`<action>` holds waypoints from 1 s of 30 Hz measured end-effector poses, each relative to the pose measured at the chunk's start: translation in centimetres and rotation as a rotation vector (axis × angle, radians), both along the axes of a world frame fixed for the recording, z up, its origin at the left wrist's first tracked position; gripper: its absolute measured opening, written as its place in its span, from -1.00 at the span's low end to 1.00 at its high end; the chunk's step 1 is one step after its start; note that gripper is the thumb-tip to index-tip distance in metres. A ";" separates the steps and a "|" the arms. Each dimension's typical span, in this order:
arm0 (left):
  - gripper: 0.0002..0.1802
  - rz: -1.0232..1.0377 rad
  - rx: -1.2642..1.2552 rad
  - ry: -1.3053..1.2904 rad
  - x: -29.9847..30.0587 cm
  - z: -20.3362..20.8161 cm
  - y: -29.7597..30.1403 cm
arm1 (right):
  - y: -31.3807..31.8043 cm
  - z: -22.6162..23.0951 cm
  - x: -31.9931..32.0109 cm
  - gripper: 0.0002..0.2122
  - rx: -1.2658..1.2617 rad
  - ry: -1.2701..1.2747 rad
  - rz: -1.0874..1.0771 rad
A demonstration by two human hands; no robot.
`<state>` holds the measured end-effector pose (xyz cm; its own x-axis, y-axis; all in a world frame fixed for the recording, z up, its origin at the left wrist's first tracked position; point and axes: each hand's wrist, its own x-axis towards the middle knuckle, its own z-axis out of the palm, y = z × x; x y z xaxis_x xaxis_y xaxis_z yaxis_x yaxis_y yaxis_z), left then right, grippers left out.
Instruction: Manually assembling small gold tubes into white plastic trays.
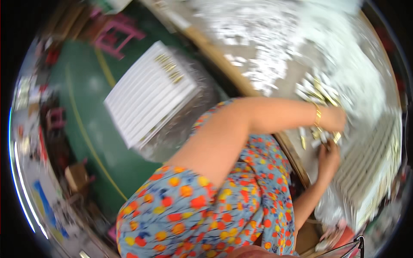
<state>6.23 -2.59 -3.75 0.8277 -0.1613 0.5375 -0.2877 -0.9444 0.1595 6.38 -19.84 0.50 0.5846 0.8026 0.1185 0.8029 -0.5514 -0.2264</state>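
My left hand (333, 118), with a gold bracelet at the wrist, is over the worktable at the right. It looks curled closed; its fingertips are turned away and blurred, hiding what is in them. Just below it, my right hand (328, 158) has its fingers drawn together at small white and gold pieces, and what they grip is unclear. A small gold piece (337, 137) shows between the two hands. Beyond my left hand lies a loose heap of white and gold tube-like pieces (318, 89). One more gold-tipped piece (303, 142) rests by the table edge.
Many small white pieces (262, 43) cover the far table beside clear plastic sheeting (344, 47). Stacked ridged white trays (365, 161) stand at the right. At left, another ridged tray stack (148, 92) carries several gold pieces. Pink stools (118, 36) stand on the green floor.
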 end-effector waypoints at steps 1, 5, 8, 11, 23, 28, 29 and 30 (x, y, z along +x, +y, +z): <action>-0.94 0.015 -0.011 -0.089 -0.1 0.5 -0.6 | -1.0 -0.1 1.0 -0.80 -0.027 0.017 -0.001; -0.94 0.158 -0.216 -0.181 -7.9 3.7 1.9 | -0.3 0.3 0.9 -0.78 -0.139 0.180 0.004; -0.91 0.391 -0.495 -0.213 -17.1 3.1 4.7 | 0.1 0.0 1.2 -0.80 -0.145 0.205 -0.049; -0.79 0.732 -0.588 -0.203 -29.9 3.8 7.8 | -0.7 0.9 1.9 -0.82 -0.051 0.242 -0.045; -0.80 1.375 -0.561 0.301 -48.8 -9.6 8.7 | 7.7 6.4 -8.6 -0.77 0.199 0.396 0.442; -0.85 1.417 -0.585 0.197 -51.0 -9.4 7.8 | 16.0 2.5 -19.7 -0.81 0.171 0.401 1.080; -0.85 1.417 -0.592 0.200 -51.6 -9.5 7.5 | 17.7 0.8 -21.4 -0.85 0.131 0.366 1.160; -0.86 1.412 -0.536 0.173 -52.3 -9.8 7.3 | 19.4 -1.0 -23.1 -0.89 0.093 0.331 1.235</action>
